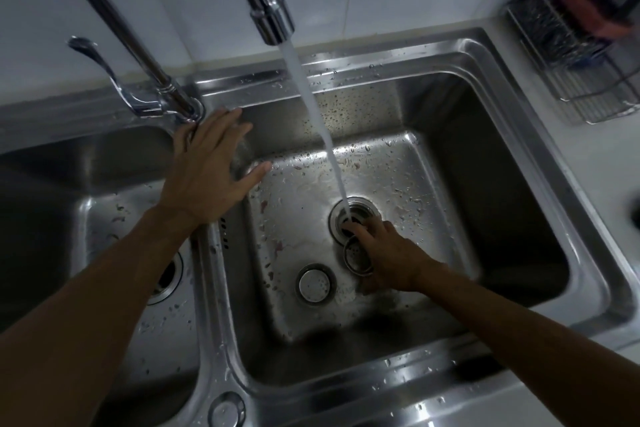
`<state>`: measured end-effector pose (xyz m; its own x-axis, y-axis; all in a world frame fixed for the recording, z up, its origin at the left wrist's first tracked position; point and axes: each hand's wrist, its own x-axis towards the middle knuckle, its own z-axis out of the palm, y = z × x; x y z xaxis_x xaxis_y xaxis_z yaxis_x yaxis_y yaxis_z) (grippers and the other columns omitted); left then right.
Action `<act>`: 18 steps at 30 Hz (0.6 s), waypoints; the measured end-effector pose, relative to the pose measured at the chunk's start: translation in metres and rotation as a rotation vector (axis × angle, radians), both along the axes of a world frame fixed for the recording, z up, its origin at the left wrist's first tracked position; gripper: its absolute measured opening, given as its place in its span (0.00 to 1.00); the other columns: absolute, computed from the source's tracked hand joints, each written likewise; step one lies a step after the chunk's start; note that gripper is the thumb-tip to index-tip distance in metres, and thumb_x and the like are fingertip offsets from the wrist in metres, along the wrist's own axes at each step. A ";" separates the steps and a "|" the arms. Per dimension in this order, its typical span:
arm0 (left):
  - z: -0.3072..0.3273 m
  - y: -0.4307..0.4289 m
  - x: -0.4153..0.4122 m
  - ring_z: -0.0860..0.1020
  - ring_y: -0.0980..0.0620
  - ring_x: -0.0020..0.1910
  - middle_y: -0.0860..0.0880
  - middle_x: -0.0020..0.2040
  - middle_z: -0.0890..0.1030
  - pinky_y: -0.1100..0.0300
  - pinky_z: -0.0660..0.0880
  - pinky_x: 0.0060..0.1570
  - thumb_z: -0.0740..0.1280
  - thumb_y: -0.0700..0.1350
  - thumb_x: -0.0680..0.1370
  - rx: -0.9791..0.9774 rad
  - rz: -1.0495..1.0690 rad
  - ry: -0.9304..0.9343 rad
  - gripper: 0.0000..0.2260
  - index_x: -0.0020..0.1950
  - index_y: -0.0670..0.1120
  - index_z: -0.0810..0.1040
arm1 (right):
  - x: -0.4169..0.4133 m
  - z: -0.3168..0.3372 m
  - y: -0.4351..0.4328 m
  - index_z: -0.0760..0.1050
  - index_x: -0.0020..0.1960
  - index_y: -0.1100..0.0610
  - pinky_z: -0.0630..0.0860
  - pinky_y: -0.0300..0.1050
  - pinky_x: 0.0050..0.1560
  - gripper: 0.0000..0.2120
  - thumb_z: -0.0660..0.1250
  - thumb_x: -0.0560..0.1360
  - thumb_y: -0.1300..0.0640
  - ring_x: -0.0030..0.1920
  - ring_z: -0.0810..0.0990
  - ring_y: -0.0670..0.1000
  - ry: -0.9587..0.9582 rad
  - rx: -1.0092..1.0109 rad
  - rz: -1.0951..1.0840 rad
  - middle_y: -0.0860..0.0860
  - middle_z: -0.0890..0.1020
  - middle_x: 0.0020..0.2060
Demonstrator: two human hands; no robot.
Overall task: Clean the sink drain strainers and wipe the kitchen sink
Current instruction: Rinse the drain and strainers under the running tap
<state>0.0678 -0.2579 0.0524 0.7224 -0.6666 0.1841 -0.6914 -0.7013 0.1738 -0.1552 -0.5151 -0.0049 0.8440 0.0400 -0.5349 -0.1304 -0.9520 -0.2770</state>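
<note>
A stream of water point(322, 128) was run from the tap spout point(273, 15) straight into the open drain point(353, 218) of the right basin point(519, 163). The right hand point(388, 253) was held low at the drain's near edge, its fingers closed around one strainer point(356, 258), apparently so that the strainer could be rinsed under the flow. The second strainer point(315, 284) was seen lying free on the basin floor, just left of the held one, probably set aside to wait its turn. The left hand point(211, 170) was spread open and flat on the divider beside the tap base point(188, 111), gripping nothing, seemingly for support or to stay near the lever point(104, 69). In the left basin point(45, 191) a second drain point(166, 277) was partly hidden by the left forearm. A wire rack point(585, 66) holding a reddish sponge point(581, 0) stood on the bench at the far right, well apart. The spout overhung the work and could hinder a lifted hand.
</note>
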 end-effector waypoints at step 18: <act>0.103 0.083 0.078 0.69 0.42 0.75 0.40 0.74 0.73 0.43 0.56 0.74 0.54 0.54 0.87 0.054 0.349 -0.111 0.24 0.78 0.41 0.66 | 0.201 0.159 0.190 0.61 0.73 0.73 0.64 0.51 0.77 0.26 0.51 0.76 0.75 0.72 0.71 0.58 -0.185 1.945 -1.087 0.63 0.71 0.71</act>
